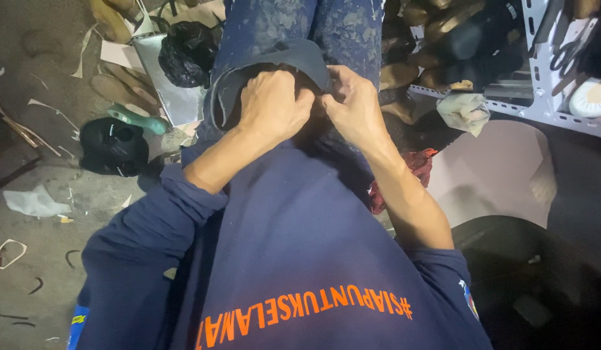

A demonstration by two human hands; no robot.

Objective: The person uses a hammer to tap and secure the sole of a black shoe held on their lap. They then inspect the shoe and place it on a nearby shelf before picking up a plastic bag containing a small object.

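Note:
My left hand (pixel 269 104) and my right hand (pixel 352 104) meet over my lap, both closed on a dark shoe upper (pixel 294 57) of blue-black material. The left fist grips its near edge. The right hand's fingers pinch the rim at about (pixel 333 87), right beside the left. The piece rests against my knee in stained blue jeans (pixel 281 23). Much of the piece is hidden under my hands. My navy sweatshirt sleeves are pushed up the forearms.
A shiny metal sheet (pixel 171 97) and a black plastic bag (pixel 187 52) lie on the left floor, with a green-handled tool (pixel 135 120) and a dark cap-like object (pixel 113 146). A white metal rack (pixel 540 104) with shoes stands right. A red cloth (pixel 417 165) lies near my right arm.

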